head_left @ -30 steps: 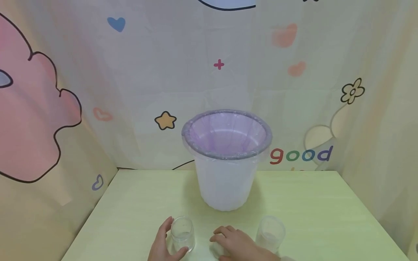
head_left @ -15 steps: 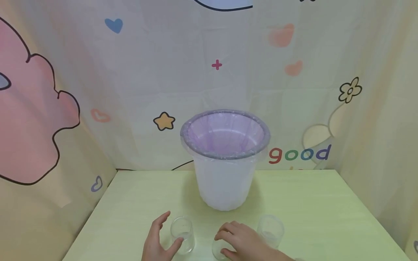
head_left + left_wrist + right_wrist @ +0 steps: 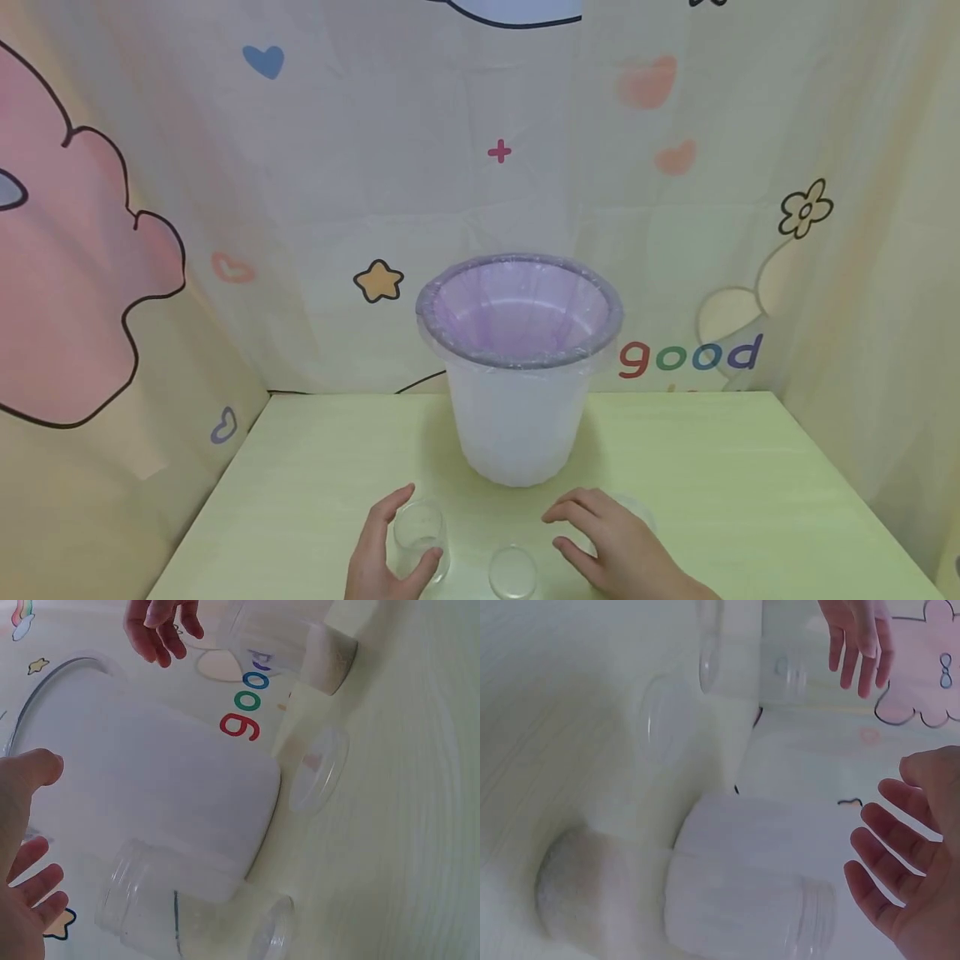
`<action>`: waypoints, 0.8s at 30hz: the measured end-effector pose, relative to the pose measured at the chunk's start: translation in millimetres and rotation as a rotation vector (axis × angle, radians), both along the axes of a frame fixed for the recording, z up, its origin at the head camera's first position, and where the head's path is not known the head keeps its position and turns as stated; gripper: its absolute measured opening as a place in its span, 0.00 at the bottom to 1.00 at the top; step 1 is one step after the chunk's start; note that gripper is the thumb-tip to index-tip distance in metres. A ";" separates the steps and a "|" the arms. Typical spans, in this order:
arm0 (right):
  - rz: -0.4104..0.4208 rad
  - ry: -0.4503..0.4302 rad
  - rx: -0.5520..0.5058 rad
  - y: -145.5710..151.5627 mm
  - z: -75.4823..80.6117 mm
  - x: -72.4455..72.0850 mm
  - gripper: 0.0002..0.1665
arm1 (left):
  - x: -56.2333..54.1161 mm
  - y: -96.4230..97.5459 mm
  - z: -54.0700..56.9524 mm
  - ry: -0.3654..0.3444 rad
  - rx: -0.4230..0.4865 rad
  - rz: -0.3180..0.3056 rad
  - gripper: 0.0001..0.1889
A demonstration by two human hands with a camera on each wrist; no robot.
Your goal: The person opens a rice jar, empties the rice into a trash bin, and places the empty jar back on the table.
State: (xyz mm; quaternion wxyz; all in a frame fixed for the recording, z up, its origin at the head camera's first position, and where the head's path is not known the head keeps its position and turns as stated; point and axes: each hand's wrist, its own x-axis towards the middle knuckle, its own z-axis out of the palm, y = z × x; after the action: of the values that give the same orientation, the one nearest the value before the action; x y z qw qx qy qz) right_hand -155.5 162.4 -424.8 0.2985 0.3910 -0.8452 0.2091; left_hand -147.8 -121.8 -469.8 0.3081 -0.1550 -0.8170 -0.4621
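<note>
From white bucket (image 3: 517, 425), filled jar (image 3: 727, 911) stands at 5 o'clock: probably bottom-heavy, stiff, smooth; best grasped round middle. Empty jar (image 3: 420, 533) at 7 o'clock: should be lighter, easily tipped, same hold; glass or plastic, can't tell. Both clear, upright; pale stuff (image 3: 577, 889) fills base of first. Left hand (image 3: 375, 567) curves beside empty one, thumb and fingers apart; right hand (image 3: 618, 546) near filled one, fingers parted, holding nothing. Smallest, lid (image 3: 513, 572) at 6 o'clock: clear, round, lying flat; likely slippery, pinch by edge.
</note>
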 end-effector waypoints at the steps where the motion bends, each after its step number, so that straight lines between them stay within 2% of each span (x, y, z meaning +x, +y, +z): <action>1: -0.011 0.002 -0.010 3.1 0.6 -0.3 0.09 | -0.5 2.3 0.4 0.011 -0.003 -0.011 0.41; 3: -0.044 0.000 -0.022 9.0 1.7 -1.0 0.09 | -1.8 7.6 1.0 0.026 -0.006 -0.036 0.40; 11: -0.154 -0.055 -0.147 27.2 3.3 -0.3 0.25 | -7.8 37.3 -2.5 0.090 -0.021 -0.145 0.39; 20: -0.266 -0.156 -0.267 46.2 4.3 -1.6 0.22 | -16.7 81.0 -15.0 0.215 -0.008 -0.283 0.38; 22: -0.284 -0.172 -0.293 50.4 5.0 -1.8 0.20 | -17.4 90.7 -19.1 0.220 -0.002 -0.322 0.37; 24: -0.302 -0.182 -0.312 55.2 4.8 -1.9 0.20 | -16.4 100.2 -23.3 0.182 0.002 -0.350 0.37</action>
State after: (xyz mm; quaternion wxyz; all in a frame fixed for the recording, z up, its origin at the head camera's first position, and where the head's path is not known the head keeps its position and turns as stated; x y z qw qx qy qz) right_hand -157.4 217.5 -420.1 0.3058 0.1888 -0.8750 0.3242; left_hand -164.2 -21.6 -493.1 0.2960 -0.3355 -0.7457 -0.4936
